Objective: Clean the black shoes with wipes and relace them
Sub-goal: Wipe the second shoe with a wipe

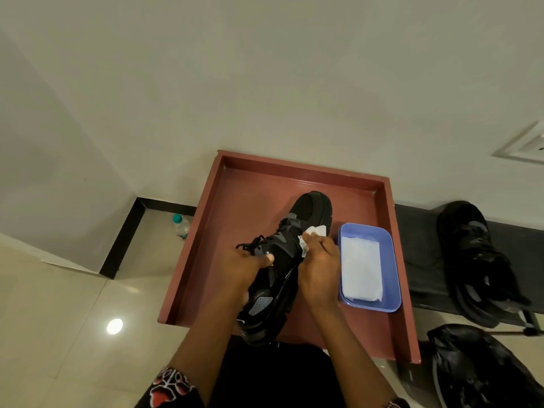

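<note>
left hand (245, 267) grip curled round black shoe (282, 260), held over red tray (235, 207) | right hand (319, 263) grip pinched on white wipe (312, 235), pressed to shoe's side | wipe stack (360, 266) in blue tub (394, 260) just beside; second shoe (471, 254) on dark ledge (418, 231), well apart

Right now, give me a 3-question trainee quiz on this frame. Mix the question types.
1. True or false: the right hand presses a white wipe against the black shoe held over the red-brown tray.
2. Multiple choice: where does the stack of spare wipes lie? A) on the floor B) in the blue tub C) on the black bag
3. Fill in: the second black shoe rests outside the tray, on the person's ____ side.

Key: 1 true; 2 B; 3 right. The left hand grips the shoe near its laces.
</note>
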